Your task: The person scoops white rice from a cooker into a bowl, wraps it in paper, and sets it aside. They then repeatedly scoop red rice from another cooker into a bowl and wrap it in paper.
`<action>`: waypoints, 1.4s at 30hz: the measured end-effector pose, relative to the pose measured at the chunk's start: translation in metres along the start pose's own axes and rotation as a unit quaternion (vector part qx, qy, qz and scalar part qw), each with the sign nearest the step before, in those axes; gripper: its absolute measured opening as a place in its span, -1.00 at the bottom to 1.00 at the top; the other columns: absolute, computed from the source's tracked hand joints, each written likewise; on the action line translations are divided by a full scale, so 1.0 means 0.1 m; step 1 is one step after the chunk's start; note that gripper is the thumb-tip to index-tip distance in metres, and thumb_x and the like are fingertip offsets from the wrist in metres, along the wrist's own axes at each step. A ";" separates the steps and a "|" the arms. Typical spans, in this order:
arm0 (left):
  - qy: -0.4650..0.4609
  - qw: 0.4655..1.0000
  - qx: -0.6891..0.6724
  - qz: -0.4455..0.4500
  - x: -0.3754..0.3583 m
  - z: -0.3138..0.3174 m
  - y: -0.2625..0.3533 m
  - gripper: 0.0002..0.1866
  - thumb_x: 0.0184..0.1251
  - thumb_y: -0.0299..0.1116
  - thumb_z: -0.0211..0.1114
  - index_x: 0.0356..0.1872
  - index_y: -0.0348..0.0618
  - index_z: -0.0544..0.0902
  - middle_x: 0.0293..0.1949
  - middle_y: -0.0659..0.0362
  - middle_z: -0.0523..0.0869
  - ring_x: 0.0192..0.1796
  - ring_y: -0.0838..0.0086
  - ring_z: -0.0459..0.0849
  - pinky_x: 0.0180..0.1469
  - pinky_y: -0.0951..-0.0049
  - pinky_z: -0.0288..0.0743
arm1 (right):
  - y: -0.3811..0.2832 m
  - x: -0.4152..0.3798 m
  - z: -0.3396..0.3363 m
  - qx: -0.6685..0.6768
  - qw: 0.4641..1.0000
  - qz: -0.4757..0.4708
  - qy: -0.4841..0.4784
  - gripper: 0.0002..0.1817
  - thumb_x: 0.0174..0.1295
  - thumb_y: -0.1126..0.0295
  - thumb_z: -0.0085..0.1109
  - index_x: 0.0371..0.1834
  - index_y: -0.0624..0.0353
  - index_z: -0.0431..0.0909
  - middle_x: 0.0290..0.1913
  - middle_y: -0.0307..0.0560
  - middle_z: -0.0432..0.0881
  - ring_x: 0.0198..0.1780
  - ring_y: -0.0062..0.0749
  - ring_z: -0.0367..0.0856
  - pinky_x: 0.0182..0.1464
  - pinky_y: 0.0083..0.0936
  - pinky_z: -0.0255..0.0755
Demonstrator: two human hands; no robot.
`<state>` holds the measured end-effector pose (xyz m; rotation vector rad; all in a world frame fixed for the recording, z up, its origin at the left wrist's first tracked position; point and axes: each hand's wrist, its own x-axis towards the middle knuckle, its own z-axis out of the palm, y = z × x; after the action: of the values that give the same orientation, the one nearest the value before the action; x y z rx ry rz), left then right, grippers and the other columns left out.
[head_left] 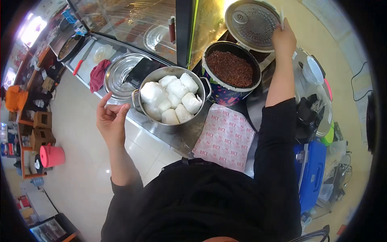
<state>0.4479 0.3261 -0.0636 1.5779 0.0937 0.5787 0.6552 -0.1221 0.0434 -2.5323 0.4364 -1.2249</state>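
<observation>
My right hand (284, 39) grips the rim of the raised rice cooker lid (254, 25), whose perforated metal underside faces me. Below it stands the flower-patterned rice cooker (225, 96), filled with dark reddish-brown cooked rice (229, 68). A narrow pale piece sticks up beside my fingers; I cannot make out whether it belongs to the lid. My left hand (111, 121) hovers empty, thumb and index finger apart, left of the steel pot (174, 123). White wrapped bundles (176, 89) fill that pot; their contents are hidden. Printed pink-and-white paper (225, 137) lies in front of the cooker.
Behind the pot are a steel lid (117, 76), a black box-like object (142, 71), a dark red cloth (98, 76) and a red-handled knife (79, 65). A glass display case (133, 24) borders the counter. At right sits a blue case (313, 173); a pink bucket (52, 155) stands left.
</observation>
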 end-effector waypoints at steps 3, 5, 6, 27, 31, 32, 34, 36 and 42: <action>-0.018 0.999 -0.015 -0.048 -0.18 -0.07 0.04 -0.72 0.27 -0.48 0.36 -0.01 -0.26 0.60 -0.46 0.25 0.66 -0.39 0.64 0.62 -0.39 0.67 0.41 | -0.13 -0.25 -0.26 0.084 0.995 -0.034 -0.039 -0.56 0.32 0.08 0.07 0.07 0.16 0.59 -0.10 0.21 0.68 -0.03 0.09 0.65 0.02 -0.14 0.46; 0.032 0.998 0.036 -0.043 -0.33 0.08 0.13 -0.83 0.31 -0.44 0.34 -0.13 -0.25 0.64 -0.49 0.26 0.64 -0.45 0.69 0.57 -0.43 0.68 0.41 | -0.31 -0.62 -0.46 0.169 0.981 -0.001 -0.100 -0.59 0.30 0.07 0.11 -0.03 0.18 0.60 -0.15 0.19 0.68 -0.08 0.09 0.65 -0.03 -0.16 0.46; 0.056 0.996 0.063 -0.040 -0.35 0.14 0.17 -0.87 0.33 -0.42 0.34 -0.19 -0.24 0.66 -0.50 0.27 0.63 -0.48 0.71 0.54 -0.44 0.69 0.41 | -0.40 -0.83 -0.55 0.210 0.969 0.017 -0.132 -0.61 0.30 0.07 0.13 -0.08 0.19 0.61 -0.18 0.18 0.68 -0.10 0.09 0.65 -0.06 -0.18 0.47; 0.014 0.973 0.152 -0.174 0.10 0.40 -0.76 -0.73 0.39 -0.17 0.16 -0.39 -0.17 0.56 -0.57 0.28 0.50 -0.54 0.59 0.51 -0.55 0.49 0.35 | -0.35 -2.62 0.44 0.373 0.853 0.173 -0.320 -0.71 0.17 0.20 0.28 -0.29 0.25 0.69 -0.43 0.00 0.70 -0.35 -0.19 0.68 -0.22 -0.30 0.48; -0.028 0.984 0.070 -0.164 0.04 0.25 -0.71 -0.76 0.38 -0.18 0.18 -0.31 -0.14 0.59 -0.56 0.31 0.50 -0.58 0.61 0.46 -0.57 0.53 0.33 | -0.41 -2.70 0.26 0.388 0.836 0.245 -0.302 -0.71 0.15 0.27 0.30 -0.22 0.29 0.70 -0.51 -0.11 0.68 -0.47 -0.44 0.63 -0.37 -0.44 0.43; -0.042 0.984 0.047 -0.166 -0.05 0.16 -0.61 -0.78 0.39 -0.19 0.18 -0.28 -0.14 0.60 -0.56 0.33 0.49 -0.58 0.63 0.45 -0.58 0.53 0.33 | -0.42 -2.79 0.18 0.388 0.844 0.238 -0.282 -0.71 0.14 0.28 0.31 -0.20 0.30 0.71 -0.51 -0.12 0.68 -0.48 -0.47 0.62 -0.38 -0.46 0.42; -0.073 0.983 0.008 -0.167 -0.23 -0.09 -0.40 -0.79 0.40 -0.21 0.17 -0.26 -0.14 0.60 -0.56 0.34 0.49 -0.59 0.66 0.44 -0.60 0.54 0.32 | -0.64 -2.89 -0.33 0.448 0.812 0.279 -0.249 -0.69 0.16 0.34 0.31 -0.12 0.36 0.68 -0.53 -0.25 0.61 -0.50 -0.63 0.51 -0.45 -0.55 0.35; -0.119 0.980 -0.018 -0.161 -0.33 -0.45 -0.25 -0.79 0.42 -0.22 0.15 -0.24 -0.14 0.60 -0.55 0.35 0.49 -0.59 0.69 0.42 -0.61 0.56 0.30 | -0.80 -3.06 -0.79 0.456 0.789 0.321 -0.258 -0.71 0.21 0.34 0.26 -0.11 0.33 0.67 -0.54 -0.24 0.60 -0.51 -0.61 0.49 -0.46 -0.53 0.35; -0.142 0.981 0.001 -0.135 -0.58 -1.56 -0.10 -0.70 0.44 -0.21 0.15 0.00 -0.20 0.57 -0.33 0.33 0.62 -0.32 0.68 0.54 -0.26 0.63 0.42 | -1.36 -4.14 -1.81 0.437 0.773 0.318 -0.331 -0.81 0.33 0.31 0.14 -0.16 0.19 0.63 -0.50 -0.36 0.55 -0.51 -0.71 0.44 -0.48 -0.68 0.28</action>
<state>0.3356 0.4461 -0.0938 1.6008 0.0902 0.1379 0.2856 0.1402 -0.0876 -1.5887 0.3643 -0.1290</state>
